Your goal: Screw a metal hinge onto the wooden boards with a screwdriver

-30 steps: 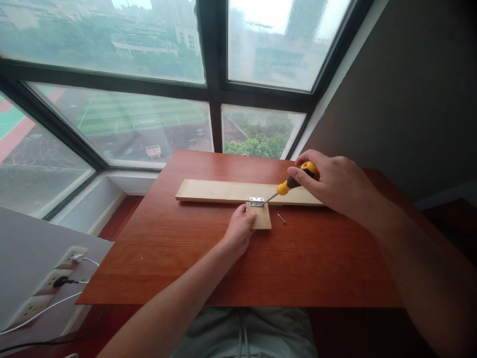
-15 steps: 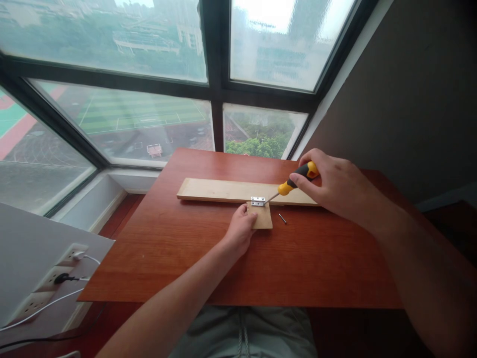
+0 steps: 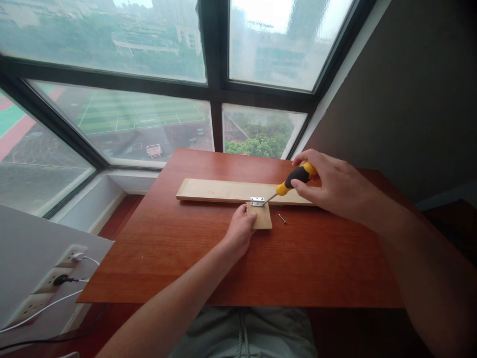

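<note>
Silvery metal makes up the hinge (image 3: 257,201), which lies around the middle of the desk (image 3: 156,238); everything else can be placed from it. Its near leaf rests on a small flat wooden block (image 3: 262,220), while its far leaf meets the near edge of a long pale wooden board (image 3: 216,190) stretching out to both sides of the hinge.

Just on the near side of the hinge, the left hand (image 3: 240,228) pinches the block, thumb on top, the other fingers partly hidden at the block's left side. To the right of the hinge and above the board, the right hand (image 3: 331,184) has its fingers curled around the yellow-and-black handle of a screwdriver (image 3: 298,178). The tool slants down leftward, its tip at the right end of the hinge's near leaf; whether a screw head sits under it is too small to tell. A loose screw (image 3: 282,219) lies on the desk to the right of the hinge and nearer the person, just beside the block.

Far to the left of the hinge and lower down, wall sockets hold a black plug (image 3: 59,280) and, above it, a white plug (image 3: 78,257). Beyond the hinge stands a dark window frame (image 3: 216,124).
</note>
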A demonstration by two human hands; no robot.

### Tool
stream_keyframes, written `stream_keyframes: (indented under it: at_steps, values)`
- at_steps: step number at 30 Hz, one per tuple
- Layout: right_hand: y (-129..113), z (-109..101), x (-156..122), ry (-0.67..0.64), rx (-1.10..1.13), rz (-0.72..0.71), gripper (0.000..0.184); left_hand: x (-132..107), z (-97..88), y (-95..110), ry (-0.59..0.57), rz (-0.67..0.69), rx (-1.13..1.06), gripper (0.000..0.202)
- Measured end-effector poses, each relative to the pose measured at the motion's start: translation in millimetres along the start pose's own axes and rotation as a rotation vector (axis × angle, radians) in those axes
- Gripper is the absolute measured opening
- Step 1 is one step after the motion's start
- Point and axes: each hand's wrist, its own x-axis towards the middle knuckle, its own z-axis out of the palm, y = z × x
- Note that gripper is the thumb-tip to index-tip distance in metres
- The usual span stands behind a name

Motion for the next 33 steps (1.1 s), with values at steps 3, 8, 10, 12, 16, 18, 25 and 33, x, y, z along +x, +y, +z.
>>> stream_keyframes:
  at_steps: [3, 8, 10, 12, 16, 18, 25, 33]
  values:
    - [0, 0, -3, -0.031, 0.162, -0.102, 0.040, 1, -1.8, -2, -0.005, 0.005, 0.007, 0.030]
    - [-8, 4, -2, 0.096, -0.074, 0.050, 0.031, 1, -3.0, -3, -0.019, 0.009, 0.017, 0.031]
    - [-10, 5, -1, 0.119, -0.173, 0.113, 0.034, 1, -2.8, -3, -0.011, 0.006, 0.014, 0.031]
    - [-9, 5, 0, 0.103, -0.145, 0.101, 0.029, 1, -2.3, -2, -0.006, 0.002, 0.011, 0.032]
    - [-9, 3, -1, 0.042, 0.045, -0.002, 0.033, 1, -1.7, -2, -0.005, 0.001, 0.011, 0.033]
    - [-10, 2, -2, 0.037, 0.034, 0.024, 0.036, 1, -1.8, -2, -0.009, 0.004, 0.012, 0.033]
    - [-10, 6, 0, 0.090, -0.168, 0.154, 0.036, 0, -2.2, -1, -0.017, 0.013, 0.014, 0.032]
    - [-11, 4, -4, 0.045, 0.115, 0.076, 0.056, 0, -1.5, 0, -0.013, 0.007, 0.008, 0.033]
